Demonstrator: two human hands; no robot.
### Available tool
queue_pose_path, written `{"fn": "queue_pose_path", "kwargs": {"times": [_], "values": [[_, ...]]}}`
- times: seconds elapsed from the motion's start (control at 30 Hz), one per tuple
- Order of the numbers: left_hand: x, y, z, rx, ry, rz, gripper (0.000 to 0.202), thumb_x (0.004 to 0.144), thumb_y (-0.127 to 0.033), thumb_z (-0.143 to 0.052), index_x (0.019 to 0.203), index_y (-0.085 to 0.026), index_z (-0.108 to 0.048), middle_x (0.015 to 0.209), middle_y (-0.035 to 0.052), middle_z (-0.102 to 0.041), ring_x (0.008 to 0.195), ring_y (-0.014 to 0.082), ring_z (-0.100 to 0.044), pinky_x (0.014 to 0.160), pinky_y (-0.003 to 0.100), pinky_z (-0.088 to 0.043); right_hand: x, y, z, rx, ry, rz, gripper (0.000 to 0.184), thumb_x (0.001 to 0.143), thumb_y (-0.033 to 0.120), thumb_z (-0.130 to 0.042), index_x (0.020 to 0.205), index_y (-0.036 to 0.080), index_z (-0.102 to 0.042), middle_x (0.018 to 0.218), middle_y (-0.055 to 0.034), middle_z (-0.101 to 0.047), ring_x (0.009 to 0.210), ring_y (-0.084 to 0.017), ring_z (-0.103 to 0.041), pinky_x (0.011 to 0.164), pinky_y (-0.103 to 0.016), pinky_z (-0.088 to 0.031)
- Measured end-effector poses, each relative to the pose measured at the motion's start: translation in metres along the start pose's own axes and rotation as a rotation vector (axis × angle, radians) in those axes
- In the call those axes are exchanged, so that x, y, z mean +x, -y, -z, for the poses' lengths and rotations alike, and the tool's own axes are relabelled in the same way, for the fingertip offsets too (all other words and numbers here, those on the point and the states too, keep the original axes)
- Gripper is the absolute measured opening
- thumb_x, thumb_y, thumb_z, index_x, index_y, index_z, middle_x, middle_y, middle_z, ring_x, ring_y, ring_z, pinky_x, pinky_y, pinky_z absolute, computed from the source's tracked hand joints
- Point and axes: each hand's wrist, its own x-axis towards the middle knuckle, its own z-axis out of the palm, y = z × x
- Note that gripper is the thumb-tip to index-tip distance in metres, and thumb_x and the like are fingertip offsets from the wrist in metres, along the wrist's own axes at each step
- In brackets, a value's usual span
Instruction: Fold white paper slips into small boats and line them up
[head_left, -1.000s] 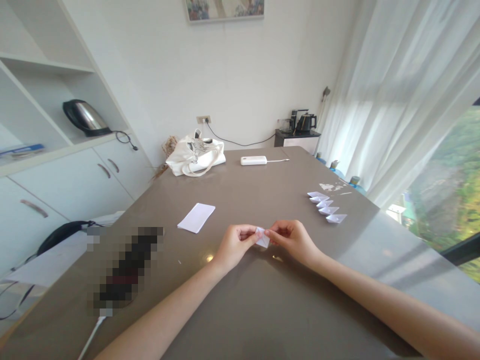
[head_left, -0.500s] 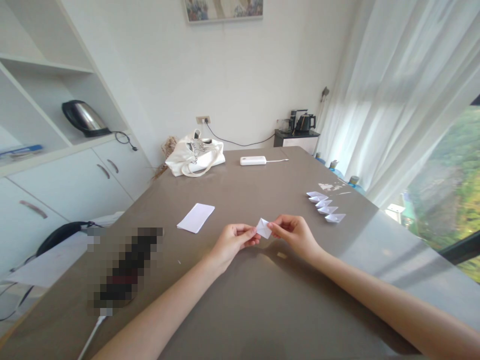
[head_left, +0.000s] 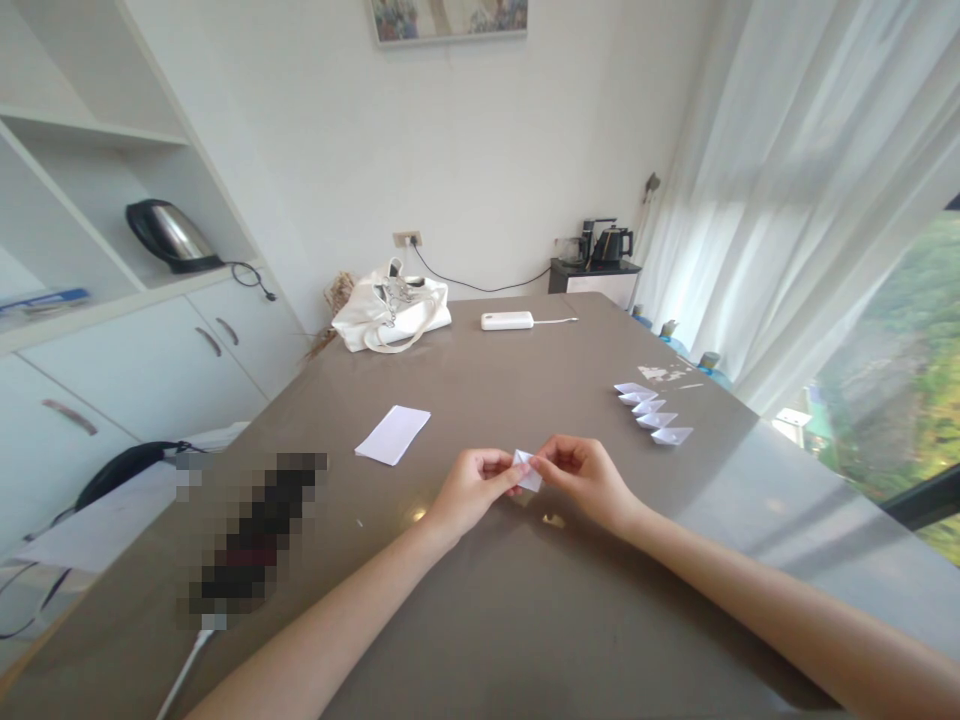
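White wall [head_left: 480,150]; sheer curtain [head_left: 772,180]; bright window [head_left: 892,380]

Left hand [head_left: 474,487] and right hand [head_left: 590,480] pinching small folded white paper [head_left: 529,480], paper stack [head_left: 393,435] nearby, paper boats [head_left: 673,436] lined up rightward.

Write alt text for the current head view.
Two bare hands pinch a small folded white paper above a glossy brown table. Farther back, a stack of white paper sheets lies to the left and a row of boat-shaped paper folds to the right; beyond sits a white handbag.

Bright daylight through curtain [head_left: 780,180], glare on table [head_left: 780,510]
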Motion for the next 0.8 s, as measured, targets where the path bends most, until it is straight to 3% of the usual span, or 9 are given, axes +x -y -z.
{"fn": "queue_pose_path", "kwargs": {"times": [0.23,0.47,0.6,0.8], "values": [[0.0021,0.0001,0.0031,-0.001,-0.040,-0.057,0.026,0.074,-0.037,-0.067,0.072,-0.011,-0.068,0.067,0.0031,-0.067,0.062,0.0113,-0.056,0.061,0.020,-0.041,-0.0003,0.0021,0.0017,0.079,0.075,-0.009,0.028,0.080,0.040,-0.060,0.075,0.012,-0.065,0.067,-0.0032,-0.064,0.061,-0.013,-0.055,0.057,-0.023,-0.042],[0.0001,-0.0039,0.0033,-0.014,-0.020,-0.036,0.026,0.073,-0.037,-0.068,0.067,-0.012,-0.067,0.062,0.0015,-0.064,0.059,0.0114,-0.054,0.060,0.021,-0.041,-0.0028,0.0026,0.0029,-0.031,0.005,0.035,0.022,0.081,0.033,-0.058,0.080,0.013,-0.067,0.073,-0.0053,-0.068,0.067,-0.016,-0.060,0.062,-0.025,-0.046],[0.0000,-0.0036,0.0029,0.008,-0.004,-0.044,0.027,0.073,-0.038,-0.067,0.066,-0.012,-0.067,0.062,0.0015,-0.064,0.059,0.0123,-0.055,0.059,0.022,-0.042,-0.0050,0.0036,0.0020,-0.147,-0.025,0.054,0.022,0.081,0.029,-0.055,0.070,0.013,-0.065,0.065,-0.0034,-0.065,0.061,-0.015,-0.056,0.057,-0.024,-0.042],[-0.0023,-0.0066,-0.0036,0.010,-0.009,-0.049,0.028,0.072,-0.039,-0.068,0.061,-0.014,-0.063,0.060,0.0005,-0.062,0.059,0.0130,-0.055,0.060,0.023,-0.043,-0.0045,0.0042,-0.0013,0.014,-0.047,0.003,0.020,0.076,0.028,-0.057,0.060,0.015,-0.058,0.056,0.0001,-0.057,0.053,-0.012,-0.050,0.051,-0.023,-0.038]]}}
